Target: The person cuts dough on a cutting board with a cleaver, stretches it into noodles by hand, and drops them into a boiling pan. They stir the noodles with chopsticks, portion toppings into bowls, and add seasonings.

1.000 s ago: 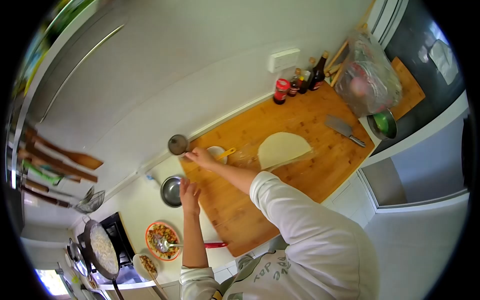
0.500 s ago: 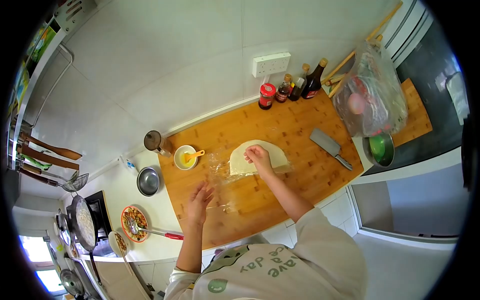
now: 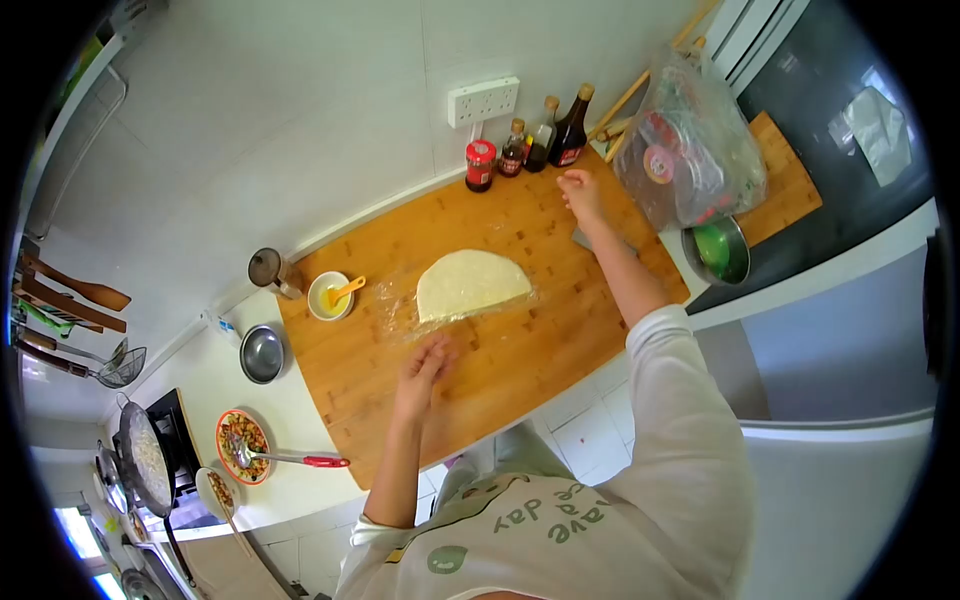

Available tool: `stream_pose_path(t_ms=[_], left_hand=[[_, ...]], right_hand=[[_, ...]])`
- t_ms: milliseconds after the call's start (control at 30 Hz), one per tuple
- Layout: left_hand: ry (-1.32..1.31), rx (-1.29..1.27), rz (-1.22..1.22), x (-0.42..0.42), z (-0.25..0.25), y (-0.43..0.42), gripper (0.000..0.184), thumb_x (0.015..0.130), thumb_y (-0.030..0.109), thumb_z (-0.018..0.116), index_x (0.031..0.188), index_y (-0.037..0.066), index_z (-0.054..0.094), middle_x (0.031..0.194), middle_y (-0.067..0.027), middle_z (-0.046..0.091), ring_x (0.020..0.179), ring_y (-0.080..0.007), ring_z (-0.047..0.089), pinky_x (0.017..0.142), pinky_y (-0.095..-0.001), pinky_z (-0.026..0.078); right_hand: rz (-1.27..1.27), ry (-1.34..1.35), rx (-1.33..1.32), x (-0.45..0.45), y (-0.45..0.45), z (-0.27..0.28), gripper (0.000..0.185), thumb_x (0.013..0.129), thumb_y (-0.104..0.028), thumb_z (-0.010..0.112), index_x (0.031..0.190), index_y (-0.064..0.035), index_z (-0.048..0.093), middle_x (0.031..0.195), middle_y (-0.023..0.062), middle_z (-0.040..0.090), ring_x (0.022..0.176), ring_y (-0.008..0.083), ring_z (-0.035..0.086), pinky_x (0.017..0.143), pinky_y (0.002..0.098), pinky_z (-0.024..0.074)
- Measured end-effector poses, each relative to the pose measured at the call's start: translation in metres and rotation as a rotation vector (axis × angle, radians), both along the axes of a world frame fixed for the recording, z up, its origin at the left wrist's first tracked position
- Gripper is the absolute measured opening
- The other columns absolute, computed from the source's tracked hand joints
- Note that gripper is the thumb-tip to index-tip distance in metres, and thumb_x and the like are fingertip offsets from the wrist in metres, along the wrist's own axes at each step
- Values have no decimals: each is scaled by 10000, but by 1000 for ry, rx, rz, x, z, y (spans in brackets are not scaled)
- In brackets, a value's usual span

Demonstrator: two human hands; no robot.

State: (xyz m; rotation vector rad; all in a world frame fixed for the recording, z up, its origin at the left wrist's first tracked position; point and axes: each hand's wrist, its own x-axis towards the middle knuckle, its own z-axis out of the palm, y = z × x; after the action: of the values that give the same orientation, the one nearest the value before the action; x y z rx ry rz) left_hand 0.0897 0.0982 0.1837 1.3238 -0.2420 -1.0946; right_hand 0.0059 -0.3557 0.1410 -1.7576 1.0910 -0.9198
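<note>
On the wooden board [image 3: 480, 400] lies a pale half-round sheet of dough [image 3: 472, 286] with clear plastic film under its lower edge. My left hand [image 3: 422, 372] is above the board just below the dough, slightly blurred, its fingers bent; whether it holds anything is too blurred to tell. My right hand [image 3: 579, 195] is over the back right of the board, near the bottles, with its fingers curled together and nothing visible in them. Beneath my right forearm the cleaver [image 3: 588, 241] is mostly hidden. A white bowl [image 3: 331, 297] with yellow liquid and an orange-handled brush stands at the board's left.
Dark bottles [image 3: 571, 130] and a red-lidded jar [image 3: 480, 166] line the wall. A glass jar [image 3: 275, 271], metal bowl [image 3: 262, 354], filling bowl [image 3: 243, 446] and wok [image 3: 147, 456] are at left. At right are a plastic bag [image 3: 690, 150] and a bowl with something green [image 3: 716, 249].
My right hand has moved from the glass jar, across the dough, to the back right. My left hand has moved from beside the metal bowl to below the dough. The view has shifted.
</note>
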Motion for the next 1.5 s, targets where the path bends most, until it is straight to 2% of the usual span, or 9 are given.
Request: stream_pose_path(t_ms=[100,300,533,767,867,1067,1100,1300,1500], left_hand=[[-10,-8,-6,-13,-2,-26,358,937,173,503,1259,17,488,1208,-91,573,1046,-188,588,862,-296,464],[-91,22,125,-26,-13,-125,359,923,157,526,1253,21,493,1188,-98,589,1033,-199,596,870,-305,453],[-49,77,121,-57,-9,-187,354,923,154,526,1242,3,499,1151,-103,608,1021,-204,604,859,-298,454],[-383,-28,112,-41,19,-217,391,912,151,571,1249,-27,482,1115,-107,609,974,-172,599,786,-259,471],[-771,19,43,-26,80,-234,460,870,132,618,1288,23,459,1106,-120,585,957,-191,593,794,-283,482],[-1410,-418,39,-25,184,-213,484,800,105,661,1255,159,506,1210,-155,486,897,-263,558,767,-364,481],[-1438,-461,-14,-26,194,-192,464,799,114,655,1237,180,518,1172,-154,501,911,-276,555,763,-378,477],[-1531,-111,-238,-45,212,-17,289,849,187,584,1133,146,555,1005,-130,517,909,-290,549,724,-375,462],[-1579,-86,106,-65,180,166,247,850,237,583,1017,61,543,935,-132,525,838,-320,548,712,-406,451]], right_hand=[[-62,1,66,8,-73,25,369,804,-216,685,1084,-16,552,904,84,612,647,139,557,511,273,454],[-307,208,-172,62,-193,37,646,696,-359,761,1160,28,531,1130,216,567,1071,327,535,880,399,430],[-25,-38,-80,84,-266,8,459,735,-385,725,929,20,630,904,146,642,854,270,595,769,379,443],[317,-8,-428,29,-178,85,317,732,-294,753,725,-6,620,634,57,602,611,167,562,613,332,454],[498,91,-414,9,-122,133,358,723,-322,753,748,9,619,675,114,629,613,252,578,618,361,458],[1107,-9,-138,-15,37,209,165,714,-141,727,757,-24,620,673,30,618,640,102,578,580,275,463],[1299,45,-339,-11,46,199,142,704,-106,718,787,-29,632,690,25,624,661,91,586,591,255,462],[1529,-79,8,-13,233,188,192,678,-69,723,849,-36,643,771,26,628,722,118,598,621,265,469],[1658,49,25,2,423,184,305,650,-71,747,923,-19,622,938,73,630,832,146,605,654,277,481]])
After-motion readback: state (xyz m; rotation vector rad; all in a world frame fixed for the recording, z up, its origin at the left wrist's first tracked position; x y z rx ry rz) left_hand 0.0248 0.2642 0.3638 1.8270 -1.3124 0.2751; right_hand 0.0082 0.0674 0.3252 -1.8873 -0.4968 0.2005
